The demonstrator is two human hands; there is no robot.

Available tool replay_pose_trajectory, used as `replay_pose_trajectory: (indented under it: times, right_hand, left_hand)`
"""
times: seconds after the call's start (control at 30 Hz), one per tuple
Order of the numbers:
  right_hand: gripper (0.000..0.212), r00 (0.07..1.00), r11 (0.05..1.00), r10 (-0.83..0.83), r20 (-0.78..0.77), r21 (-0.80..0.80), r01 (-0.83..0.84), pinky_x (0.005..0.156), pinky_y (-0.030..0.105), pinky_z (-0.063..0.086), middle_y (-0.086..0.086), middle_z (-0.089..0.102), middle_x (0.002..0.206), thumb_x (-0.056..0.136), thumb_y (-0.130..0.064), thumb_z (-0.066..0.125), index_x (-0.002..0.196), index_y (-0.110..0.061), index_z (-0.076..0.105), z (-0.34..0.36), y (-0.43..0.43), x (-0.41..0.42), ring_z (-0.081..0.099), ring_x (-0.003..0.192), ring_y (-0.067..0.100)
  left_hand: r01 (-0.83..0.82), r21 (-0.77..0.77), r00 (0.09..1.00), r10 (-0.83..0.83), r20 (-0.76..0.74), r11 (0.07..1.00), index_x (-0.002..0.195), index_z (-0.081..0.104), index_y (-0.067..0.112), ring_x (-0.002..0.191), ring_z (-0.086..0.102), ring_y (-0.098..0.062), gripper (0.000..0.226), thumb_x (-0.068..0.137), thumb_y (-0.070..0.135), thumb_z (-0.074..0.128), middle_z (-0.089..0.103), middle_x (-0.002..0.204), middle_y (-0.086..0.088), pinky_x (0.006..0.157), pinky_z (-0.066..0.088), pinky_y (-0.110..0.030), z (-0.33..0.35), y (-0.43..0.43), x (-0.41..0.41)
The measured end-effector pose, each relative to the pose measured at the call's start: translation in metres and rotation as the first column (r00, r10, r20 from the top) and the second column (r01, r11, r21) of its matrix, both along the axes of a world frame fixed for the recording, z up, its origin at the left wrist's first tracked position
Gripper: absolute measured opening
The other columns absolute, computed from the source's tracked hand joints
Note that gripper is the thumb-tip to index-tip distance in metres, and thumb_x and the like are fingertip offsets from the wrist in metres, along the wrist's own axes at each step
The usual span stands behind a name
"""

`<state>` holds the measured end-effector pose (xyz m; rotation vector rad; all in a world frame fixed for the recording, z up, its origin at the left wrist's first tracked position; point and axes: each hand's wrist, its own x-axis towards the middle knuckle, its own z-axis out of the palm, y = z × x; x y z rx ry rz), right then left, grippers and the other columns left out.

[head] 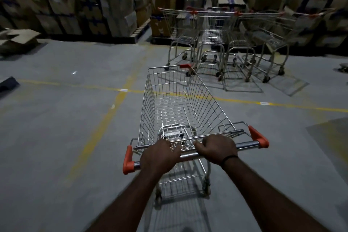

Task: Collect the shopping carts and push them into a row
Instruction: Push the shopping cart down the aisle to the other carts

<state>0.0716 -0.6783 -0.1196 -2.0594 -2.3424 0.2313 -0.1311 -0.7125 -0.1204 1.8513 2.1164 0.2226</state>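
- Cart (180, 111) stands on the floor (62, 128) right in front of us, empty, its nose aimed toward the parked carts (222, 39) ahead.
- We hold its handle (246, 145) with both hands: left hand (160, 154) near the left orange end cap, right hand (216, 149) around the middle of the bar.
- Fingers of both hands are curled shut around the bar, a full grip on each side.
- Parked carts sit side by side by the stacked boxes (75, 0), handles facing us; the light is dim, so we count perhaps four but cannot be sure.
- Our cart's front corner looks close to the leftmost parked one, though whether they touch we cannot tell.
- Step in hand, as we judge it: wheeling this cart up to the group.
- Next move calls for picking a target. Either we line up behind one parked cart and push so the basket nests through its rear flap, or we steer left to park beside the row.
- Both need the nose squared first, since our cart now sits at a slight angle to them.
- Yellow line (105, 118) on the floor crosses under the basket.
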Motion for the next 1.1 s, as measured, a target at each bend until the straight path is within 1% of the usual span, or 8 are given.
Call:
replay_pose_trajectory:
  times: [0.13,0.3,0.4,0.63,0.73,0.83,1.0,1.1]
  right_hand:
    - [0.073,0.995,0.997,0.073,0.063,-0.028,-0.071,0.066,0.030,0.047,0.001,0.061,0.068,0.092,-0.072,0.029,0.073,-0.015,0.070,0.002,0.069,-0.010,0.063,0.073,0.022]
    - [0.071,0.990,0.993,0.106,0.089,-0.065,-0.101,0.063,0.031,0.039,0.002,0.058,0.071,0.090,-0.074,0.028,0.066,-0.016,0.061,0.003,0.139,-0.029,0.057,0.073,0.025]
    - [0.072,0.988,0.991,0.122,0.100,-0.062,-0.116,0.064,0.031,0.038,0.002,0.057,0.072,0.091,-0.074,0.028,0.067,-0.016,0.062,0.004,0.180,-0.040,0.053,0.072,0.025]
    - [0.069,0.983,0.989,0.147,0.106,-0.025,-0.146,0.066,0.032,0.042,0.003,0.057,0.070,0.094,-0.070,0.032,0.067,-0.014,0.061,0.006,0.287,-0.076,0.059,0.076,0.027]
    - [0.069,0.985,0.990,0.143,0.095,-0.018,-0.142,0.068,0.032,0.044,0.000,0.053,0.065,0.094,-0.072,0.032,0.061,-0.016,0.054,0.007,0.337,-0.099,0.063,0.077,0.027]
    - [0.070,0.988,0.992,0.128,0.085,-0.017,-0.127,0.063,0.031,0.039,-0.001,0.048,0.059,0.095,-0.072,0.031,0.059,-0.015,0.053,0.011,0.387,-0.126,0.059,0.072,0.026]
    - [0.069,0.992,0.995,0.102,0.076,-0.022,-0.101,0.068,0.033,0.041,0.003,0.056,0.070,0.094,-0.071,0.034,0.059,-0.013,0.051,0.013,0.466,-0.171,0.067,0.087,0.029]
    - [0.070,0.992,0.994,0.106,0.074,-0.016,-0.105,0.075,0.033,0.047,0.009,0.071,0.087,0.095,-0.071,0.034,0.073,-0.013,0.066,0.015,0.510,-0.194,0.068,0.093,0.031]
  left_hand:
    - [-0.018,0.103,0.999,0.022,-0.040,0.995,0.099,0.066,0.021,0.091,0.065,-0.024,0.056,0.089,0.066,0.033,0.060,0.106,0.001,0.076,0.050,-0.035,-0.002,0.055,-0.006]
    - [-0.013,0.034,0.990,0.017,-0.143,0.999,0.088,0.071,0.016,0.082,0.066,-0.027,0.067,0.093,0.066,0.027,0.068,0.085,-0.003,0.070,0.046,-0.033,0.001,0.117,-0.021]
    - [-0.007,0.018,0.985,0.010,-0.173,1.000,0.083,0.070,0.015,0.074,0.062,-0.025,0.068,0.094,0.065,0.026,0.062,0.076,-0.002,0.068,0.043,-0.033,0.003,0.155,-0.031]
    - [-0.020,0.042,0.983,0.027,-0.181,0.999,0.081,0.070,0.014,0.074,0.065,-0.025,0.071,0.094,0.066,0.024,0.065,0.076,-0.003,0.071,0.051,-0.033,-0.002,0.259,-0.063]
    - [0.001,0.062,0.983,0.010,-0.182,0.998,0.083,0.070,0.014,0.073,0.063,-0.024,0.073,0.096,0.067,0.022,0.064,0.076,-0.002,0.069,0.047,-0.033,-0.006,0.309,-0.085]
    - [0.022,0.064,0.983,-0.010,-0.181,0.998,0.087,0.070,0.016,0.078,0.065,-0.025,0.074,0.095,0.069,0.021,0.068,0.083,-0.002,0.069,0.044,-0.034,-0.007,0.362,-0.113]
    - [0.050,0.039,0.990,-0.045,-0.132,0.998,0.088,0.070,0.015,0.085,0.068,-0.027,0.072,0.095,0.068,0.023,0.072,0.090,-0.005,0.072,0.046,-0.034,-0.009,0.449,-0.162]
    - [0.035,0.016,0.991,-0.032,-0.130,0.999,0.093,0.070,0.016,0.091,0.069,-0.030,0.070,0.093,0.069,0.025,0.072,0.096,-0.008,0.076,0.048,-0.035,-0.007,0.497,-0.186]
